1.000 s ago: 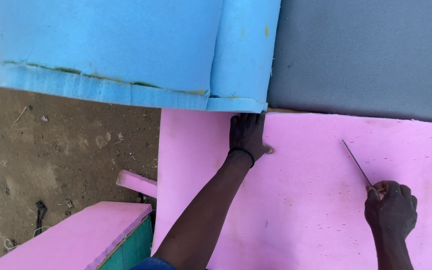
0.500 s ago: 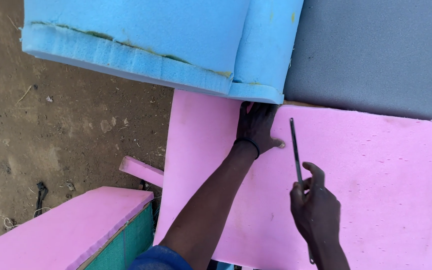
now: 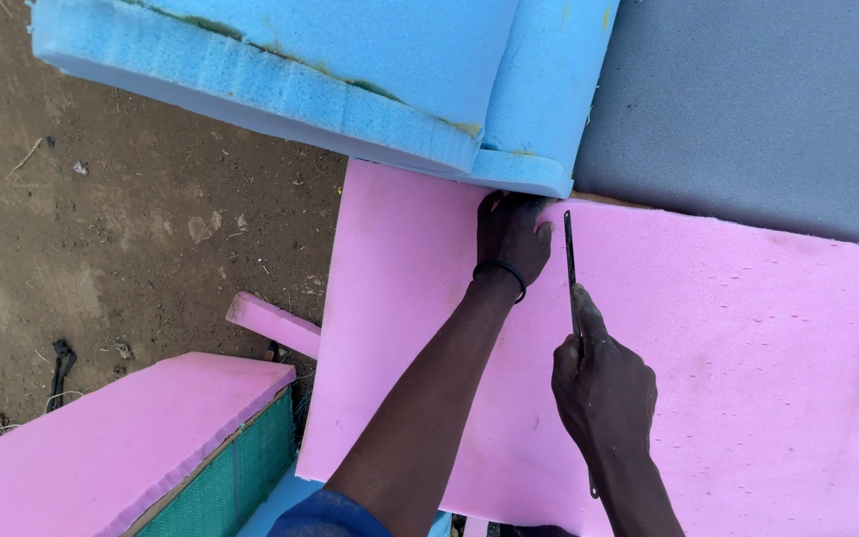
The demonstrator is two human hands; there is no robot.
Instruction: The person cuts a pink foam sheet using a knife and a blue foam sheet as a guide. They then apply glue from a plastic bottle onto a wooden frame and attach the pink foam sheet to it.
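1. The right hand point(image 3: 603, 393) is clamped on a thin blade point(image 3: 571, 273), tip on the pink foam sheet point(image 3: 748, 378) under both hands; this looks like the start of a cut, calling next for a steady straight draw.
2. Just left of the blade, the left hand point(image 3: 511, 239) presses flat, fingers spread, holding nothing.
3. Beyond its fingertips, blue foam point(image 3: 350, 70) overlaps the sheet's far edge; the blade's handle is hidden.

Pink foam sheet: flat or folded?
Flat. The pink foam sheet lies spread out, no crease showing; the left hand presses on it near its top edge, and the right hand holds a blade on it.
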